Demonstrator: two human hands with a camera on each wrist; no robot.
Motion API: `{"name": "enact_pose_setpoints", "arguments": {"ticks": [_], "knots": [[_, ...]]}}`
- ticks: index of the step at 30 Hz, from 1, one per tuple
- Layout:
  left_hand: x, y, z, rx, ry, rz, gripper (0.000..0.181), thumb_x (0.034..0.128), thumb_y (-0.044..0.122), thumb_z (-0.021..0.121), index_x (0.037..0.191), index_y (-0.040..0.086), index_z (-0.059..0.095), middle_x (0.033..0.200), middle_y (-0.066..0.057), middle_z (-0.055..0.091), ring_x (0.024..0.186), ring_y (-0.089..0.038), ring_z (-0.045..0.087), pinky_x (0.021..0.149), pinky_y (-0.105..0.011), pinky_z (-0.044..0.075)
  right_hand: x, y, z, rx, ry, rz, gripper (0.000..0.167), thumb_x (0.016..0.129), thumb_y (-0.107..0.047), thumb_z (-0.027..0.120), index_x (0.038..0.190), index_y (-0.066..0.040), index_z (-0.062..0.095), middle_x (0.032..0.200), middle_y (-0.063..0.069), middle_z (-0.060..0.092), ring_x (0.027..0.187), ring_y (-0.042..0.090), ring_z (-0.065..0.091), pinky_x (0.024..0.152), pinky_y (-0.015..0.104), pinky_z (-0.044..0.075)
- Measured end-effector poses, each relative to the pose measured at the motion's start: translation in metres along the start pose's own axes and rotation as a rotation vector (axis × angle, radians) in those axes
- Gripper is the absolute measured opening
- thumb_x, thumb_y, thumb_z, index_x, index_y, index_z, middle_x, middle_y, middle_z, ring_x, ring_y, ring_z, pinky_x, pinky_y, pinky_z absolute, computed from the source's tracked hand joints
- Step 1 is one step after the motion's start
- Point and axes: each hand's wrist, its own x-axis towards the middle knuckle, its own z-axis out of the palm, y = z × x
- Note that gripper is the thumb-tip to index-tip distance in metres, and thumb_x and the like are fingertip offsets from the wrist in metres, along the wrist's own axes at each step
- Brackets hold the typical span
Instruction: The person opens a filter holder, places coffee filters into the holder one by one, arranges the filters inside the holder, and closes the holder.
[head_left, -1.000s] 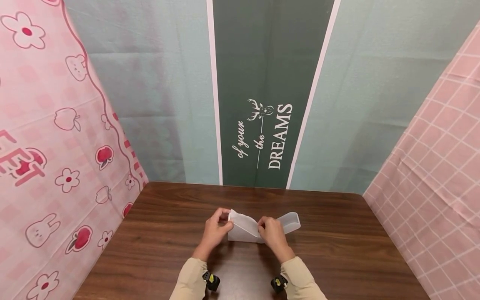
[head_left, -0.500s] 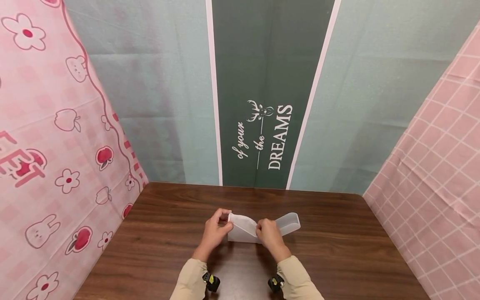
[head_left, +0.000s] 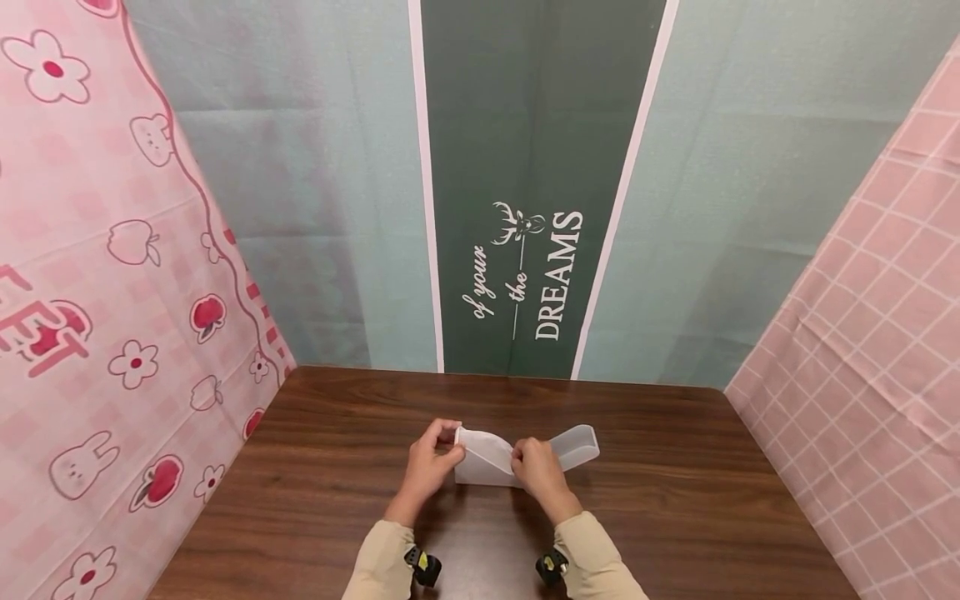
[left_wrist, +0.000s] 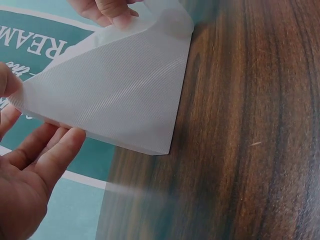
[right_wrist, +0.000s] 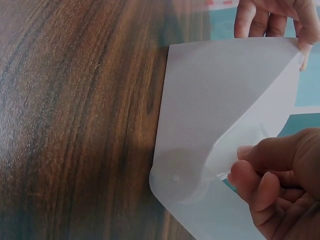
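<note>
A whitish translucent plastic case, ribbed on its side, stands on its edge on the table. From its right end a second translucent section swings out at an angle, joined by a round pivot. My left hand grips the case's left end, thumb on the near corner and fingers along the end edge. Over the slanted opening, my right hand pinches thumb and forefinger together at what looks like a thin clear edge. Its fingers partly hide what is pinched.
The brown wood-grain table spreads around the case. A green and teal curtain hangs behind its far edge, with pink patterned cloths at both sides. A small black camera sits on each wrist.
My right hand has shifted slightly left and turned a little. The white edge at the case's top has settled from a pointed to a rounded outline. My left hand keeps its hold.
</note>
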Motion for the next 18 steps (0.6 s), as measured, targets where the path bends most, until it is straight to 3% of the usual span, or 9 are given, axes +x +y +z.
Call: {"name": "enact_pose_setpoints", "arguments": {"ticks": [4, 7, 11, 14, 18], "knots": [[-0.001, 0.000, 0.000, -0.003, 0.003, -0.015, 0.030, 0.0752, 0.004, 0.067, 0.105, 0.007, 0.063, 0.085, 0.000, 0.064, 0.078, -0.013, 0.059, 0.071, -0.028, 0.050, 0.000, 0.000, 0.000, 0.001, -0.004, -0.002, 0.012, 0.070, -0.001, 0.070, 0.065, -0.009, 0.064, 0.062, 0.001, 0.059, 0.054, 0.018, 0.052, 0.051, 0.032, 0.044], [-0.001, 0.001, -0.003, 0.017, -0.032, -0.021, 0.030, 0.0786, 0.007, 0.068, 0.108, 0.009, 0.062, 0.090, -0.002, 0.064, 0.083, -0.015, 0.060, 0.074, -0.031, 0.050, 0.000, -0.003, -0.004, 0.018, -0.078, 0.037, 0.007, 0.073, -0.004, 0.072, 0.079, -0.004, 0.068, 0.071, 0.006, 0.063, 0.062, 0.020, 0.056, 0.058, 0.035, 0.047], [-0.003, 0.007, -0.014, 0.077, -0.106, -0.007, 0.039, 0.0811, 0.017, 0.071, 0.118, 0.009, 0.060, 0.106, -0.008, 0.063, 0.095, -0.024, 0.059, 0.081, -0.042, 0.049, -0.003, -0.014, -0.018, 0.041, -0.208, 0.072, 0.040, 0.073, -0.012, 0.077, 0.107, 0.004, 0.062, 0.095, 0.017, 0.064, 0.082, 0.029, 0.060, 0.074, 0.043, 0.049], [-0.004, 0.013, -0.024, 0.198, -0.173, 0.018, 0.050, 0.0791, 0.025, 0.073, 0.123, 0.007, 0.057, 0.116, -0.014, 0.059, 0.104, -0.030, 0.056, 0.084, -0.048, 0.046, -0.007, -0.023, -0.033, -0.022, -0.240, 0.038, 0.052, 0.070, -0.017, 0.079, 0.114, 0.004, 0.059, 0.100, 0.021, 0.060, 0.087, 0.034, 0.058, 0.075, 0.048, 0.048], [-0.008, 0.022, -0.033, 0.495, -0.279, 0.019, 0.058, 0.0746, 0.030, 0.076, 0.123, 0.005, 0.057, 0.123, -0.023, 0.051, 0.110, -0.039, 0.049, 0.084, -0.051, 0.044, -0.015, -0.033, -0.050, -0.201, -0.245, -0.018, 0.050, 0.065, -0.021, 0.081, 0.107, -0.003, 0.062, 0.093, 0.017, 0.054, 0.084, 0.035, 0.054, 0.067, 0.050, 0.045]]}}
